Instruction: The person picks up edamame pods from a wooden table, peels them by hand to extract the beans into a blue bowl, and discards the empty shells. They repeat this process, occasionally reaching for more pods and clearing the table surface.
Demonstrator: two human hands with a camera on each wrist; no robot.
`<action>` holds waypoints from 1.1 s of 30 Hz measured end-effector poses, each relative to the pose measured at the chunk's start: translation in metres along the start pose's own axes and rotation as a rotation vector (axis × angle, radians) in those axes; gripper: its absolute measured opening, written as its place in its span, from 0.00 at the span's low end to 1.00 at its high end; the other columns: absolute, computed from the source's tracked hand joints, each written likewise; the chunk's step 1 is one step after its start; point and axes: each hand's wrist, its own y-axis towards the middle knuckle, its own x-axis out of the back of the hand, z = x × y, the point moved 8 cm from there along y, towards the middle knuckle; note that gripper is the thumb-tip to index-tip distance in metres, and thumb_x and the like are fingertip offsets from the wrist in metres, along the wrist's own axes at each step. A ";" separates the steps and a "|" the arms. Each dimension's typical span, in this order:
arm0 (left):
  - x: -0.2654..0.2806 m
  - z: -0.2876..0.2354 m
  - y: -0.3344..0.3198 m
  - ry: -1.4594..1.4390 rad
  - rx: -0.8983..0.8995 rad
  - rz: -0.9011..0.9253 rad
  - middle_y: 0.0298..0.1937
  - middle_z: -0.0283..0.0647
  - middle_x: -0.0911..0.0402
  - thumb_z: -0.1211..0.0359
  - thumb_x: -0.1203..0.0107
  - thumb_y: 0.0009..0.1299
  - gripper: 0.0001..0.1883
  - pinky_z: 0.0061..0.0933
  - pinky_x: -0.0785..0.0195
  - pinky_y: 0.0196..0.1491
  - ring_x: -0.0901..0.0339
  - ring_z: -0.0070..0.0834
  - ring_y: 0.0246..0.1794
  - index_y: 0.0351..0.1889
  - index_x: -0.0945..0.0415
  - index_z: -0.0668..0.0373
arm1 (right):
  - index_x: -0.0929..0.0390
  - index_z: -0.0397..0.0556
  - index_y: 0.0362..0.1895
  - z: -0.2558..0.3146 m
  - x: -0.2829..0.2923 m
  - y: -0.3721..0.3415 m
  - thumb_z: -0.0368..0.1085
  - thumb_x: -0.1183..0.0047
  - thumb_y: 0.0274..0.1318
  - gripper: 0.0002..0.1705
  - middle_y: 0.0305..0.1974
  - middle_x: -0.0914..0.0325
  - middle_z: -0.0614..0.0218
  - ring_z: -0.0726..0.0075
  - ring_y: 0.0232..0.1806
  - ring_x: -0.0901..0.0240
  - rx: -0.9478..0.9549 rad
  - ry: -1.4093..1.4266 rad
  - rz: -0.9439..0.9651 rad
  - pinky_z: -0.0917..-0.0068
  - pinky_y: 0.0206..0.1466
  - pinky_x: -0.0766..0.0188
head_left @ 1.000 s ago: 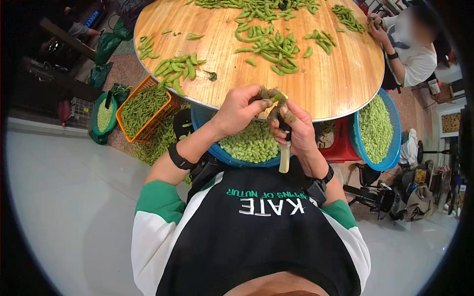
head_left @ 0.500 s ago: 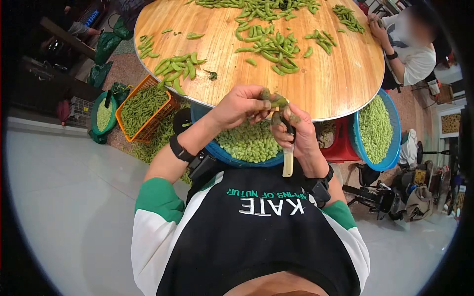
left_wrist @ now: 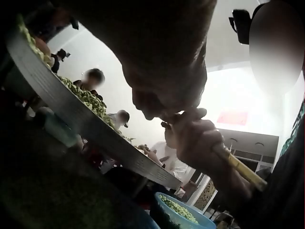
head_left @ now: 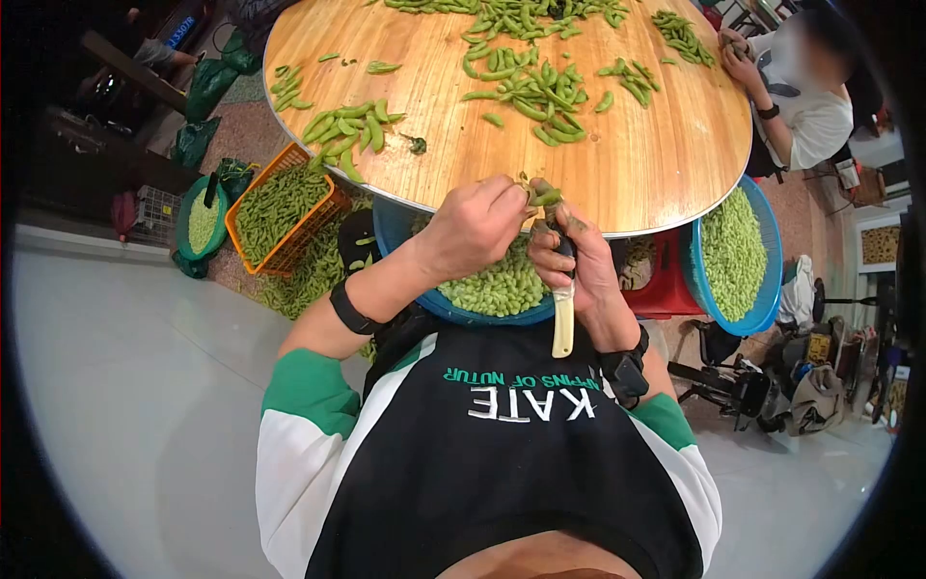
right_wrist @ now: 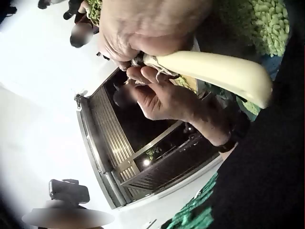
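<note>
Both hands meet above the near edge of the round wooden table (head_left: 666, 145). My left hand (head_left: 473, 222) pinches a green bean pod (head_left: 547, 198) at its fingertips. Curled fingers of my right hand (head_left: 590, 259) grip a tool with a cream handle (head_left: 563, 326), its butt pointing down toward the body; the part near the fingers is black, and its working end is hidden. In the right wrist view the same handle (right_wrist: 214, 74) fills the foreground. Under the hands sits a blue basin (head_left: 391, 227) of shelled green beans (head_left: 497, 280).
Several heaps of green pods (head_left: 545, 96) lie on the table. An orange crate (head_left: 286, 253) of pods stands at the left, more loose pods beside it. At the right is another blue basin (head_left: 696, 280) of shelled beans. A person (head_left: 805, 87) sits across at the right.
My left hand has turned, so its back now faces up, its fingertips staying by the pod. The right hand has shifted slightly toward the body, the tool's handle swinging a little right and lower.
</note>
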 end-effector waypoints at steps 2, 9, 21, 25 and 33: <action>-0.004 0.001 -0.004 0.043 0.011 -0.015 0.25 0.45 0.34 0.79 0.45 0.56 0.08 0.38 0.35 0.25 0.30 0.43 0.23 0.28 0.34 0.64 | 0.32 0.52 0.47 -0.002 0.002 0.000 0.41 0.55 0.67 0.10 0.28 0.34 0.69 0.83 0.17 0.45 0.012 0.013 0.003 0.87 0.14 0.47; 0.001 -0.004 0.004 0.115 -0.053 -0.033 0.26 0.43 0.34 0.77 0.46 0.55 0.07 0.36 0.34 0.26 0.30 0.41 0.24 0.29 0.33 0.63 | 0.34 0.57 0.58 -0.014 -0.002 -0.001 0.41 0.55 0.66 0.17 0.29 0.35 0.71 0.85 0.18 0.46 -0.022 0.445 0.007 0.88 0.14 0.49; -0.001 0.020 -0.002 -0.415 0.396 -0.053 0.24 0.39 0.26 0.74 0.46 0.65 0.04 0.27 0.33 0.26 0.27 0.29 0.21 0.33 0.25 0.67 | 0.37 0.58 0.63 -0.007 -0.004 0.001 0.42 0.55 0.66 0.22 0.29 0.35 0.70 0.83 0.18 0.46 0.041 0.135 -0.040 0.87 0.14 0.49; -0.014 0.033 -0.013 -0.777 0.708 -0.052 0.25 0.33 0.23 0.72 0.45 0.67 0.07 0.22 0.34 0.26 0.27 0.19 0.23 0.32 0.24 0.67 | 0.36 0.51 0.62 -0.001 -0.001 -0.002 0.40 0.56 0.67 0.21 0.30 0.32 0.67 0.82 0.18 0.44 0.108 -0.034 -0.035 0.86 0.15 0.47; -0.029 0.038 -0.029 -0.764 0.755 0.059 0.22 0.34 0.23 0.72 0.45 0.66 0.06 0.22 0.36 0.24 0.30 0.15 0.21 0.32 0.24 0.66 | 0.30 0.42 0.56 0.023 0.007 -0.012 0.29 0.53 0.63 0.17 0.34 0.24 0.67 0.80 0.24 0.33 0.397 -0.901 -0.299 0.84 0.23 0.36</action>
